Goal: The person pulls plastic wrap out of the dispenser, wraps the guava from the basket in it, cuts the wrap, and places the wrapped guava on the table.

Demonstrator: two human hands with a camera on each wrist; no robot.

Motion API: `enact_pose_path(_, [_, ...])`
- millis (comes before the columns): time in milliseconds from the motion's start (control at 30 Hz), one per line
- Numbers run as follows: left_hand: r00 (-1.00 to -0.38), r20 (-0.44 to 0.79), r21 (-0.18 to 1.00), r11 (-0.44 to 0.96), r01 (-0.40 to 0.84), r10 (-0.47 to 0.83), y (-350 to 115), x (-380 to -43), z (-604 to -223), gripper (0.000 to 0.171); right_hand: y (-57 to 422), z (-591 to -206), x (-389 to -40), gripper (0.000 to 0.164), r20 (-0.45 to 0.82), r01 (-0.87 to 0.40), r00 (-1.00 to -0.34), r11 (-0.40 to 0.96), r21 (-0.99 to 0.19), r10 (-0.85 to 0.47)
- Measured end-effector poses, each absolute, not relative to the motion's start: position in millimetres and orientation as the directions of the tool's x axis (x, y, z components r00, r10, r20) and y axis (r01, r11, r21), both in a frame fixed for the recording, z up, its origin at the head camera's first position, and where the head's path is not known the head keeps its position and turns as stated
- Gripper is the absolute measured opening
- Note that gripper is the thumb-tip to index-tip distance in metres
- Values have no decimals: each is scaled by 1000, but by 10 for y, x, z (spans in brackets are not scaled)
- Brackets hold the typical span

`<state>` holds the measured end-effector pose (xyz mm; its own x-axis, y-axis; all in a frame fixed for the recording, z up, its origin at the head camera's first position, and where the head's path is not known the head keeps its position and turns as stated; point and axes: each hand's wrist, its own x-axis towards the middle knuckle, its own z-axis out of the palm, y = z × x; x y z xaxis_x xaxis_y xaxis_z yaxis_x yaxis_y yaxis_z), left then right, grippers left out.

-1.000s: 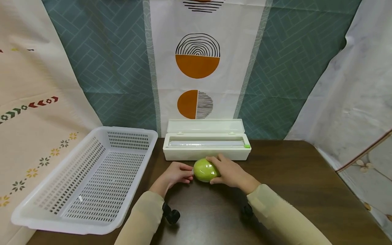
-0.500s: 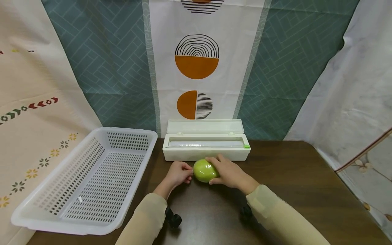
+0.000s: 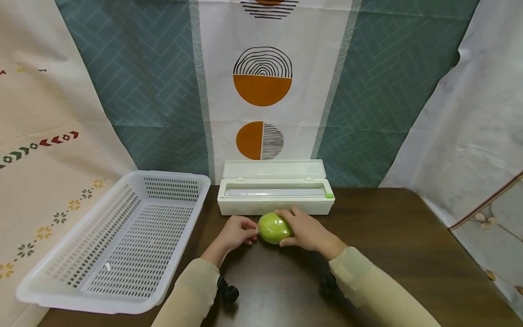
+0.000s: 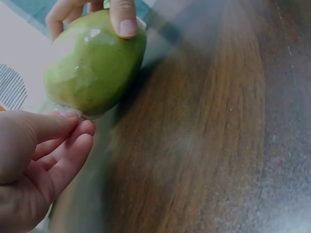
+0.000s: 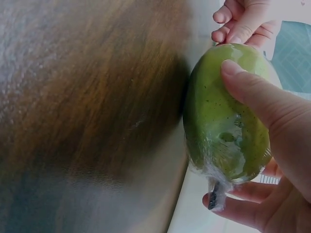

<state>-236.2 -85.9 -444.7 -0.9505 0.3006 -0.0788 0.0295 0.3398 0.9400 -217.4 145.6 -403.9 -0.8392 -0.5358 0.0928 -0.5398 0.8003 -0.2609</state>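
A green mango, wrapped in clear shiny plastic film, lies on its side on the dark table in the head view. My right hand grips it from the right, thumb on the near side and fingers over the far side. My left hand pinches the gathered plastic wrap at the mango's left end between thumb and fingers. In the right wrist view, more film bunches around the dark stem at the opposite end, close to my right fingertips.
Behind the mango stands a white cling film dispenser, lid raised, a film roll inside and a green slider at its right end. A white perforated plastic basket stands at the left. Patterned cloths hang behind the brown table.
My left hand has turned at the wrist and back, its fingers curling in half a second ago and extended again now at the film. The right hand and mango have stayed in place.
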Motion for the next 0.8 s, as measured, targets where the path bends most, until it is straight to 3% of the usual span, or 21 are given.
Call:
enact_pose_path(300, [-963, -16, 871, 477, 118, 268, -781, -2362, -4418, 4, 1445, -4012, -2164, 81, 106, -546, -836, 796, -259, -539])
enact_pose_path(567, [-925, -287, 925, 322, -201, 249, -823, -2384, -4348, 17, 1423, -4027, -2172, 81, 102, -546, -836, 802, -242, -539])
enact_pose_path(800, [-893, -369, 921, 233, -313, 258, -845, -2384, -4318, 22, 1434, -4036, -2144, 81, 98, -538, -841, 805, -249, -531])
